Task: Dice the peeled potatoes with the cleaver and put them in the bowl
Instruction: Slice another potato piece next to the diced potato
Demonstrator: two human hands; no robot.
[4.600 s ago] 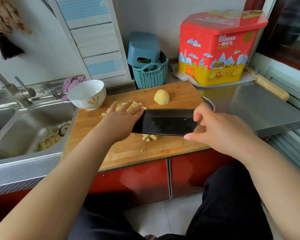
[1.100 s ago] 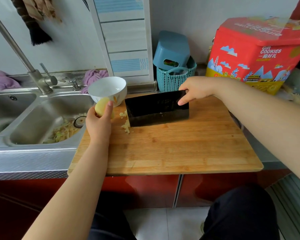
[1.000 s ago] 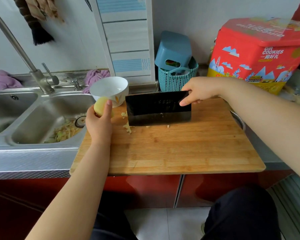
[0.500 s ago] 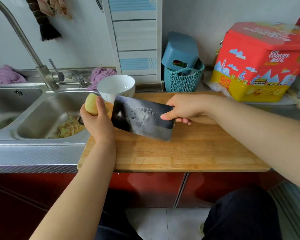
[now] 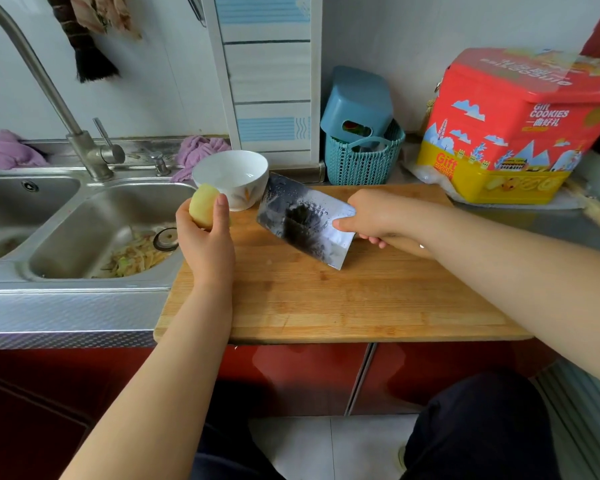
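Now the left hand [image 5: 205, 247] is raised over the far left corner of the wooden cutting board [image 5: 343, 299], and its fingers and thumb are curled around a peeled potato [image 5: 203, 205]. The potato is pale yellow and it is held in the air, just beside the near side of the white bowl [image 5: 231, 178], at the line where the board meets the sink [image 5: 84, 233]. The bowl stands at the far left corner of the board; what is inside it cannot be seen from this angle.

The right hand [image 5: 378, 218] has its fingers closed around the handle of the cleaver [image 5: 305, 223], with the thumb lying against the flat of the blade. The blade is tilted, its wet flat side turned toward the camera. Its far upper corner is close to the bowl, and its lower corner points down at the middle of the board. Whether this corner touches the wood is not clear.

A few tiny scraps lie on the board near the blade. Pale peelings lie in the right basin of the sink around the drain. Behind the far edge of the board stands a teal basket [image 5: 361, 161], and near the far right corner a red and yellow cookie tin [image 5: 513, 133].
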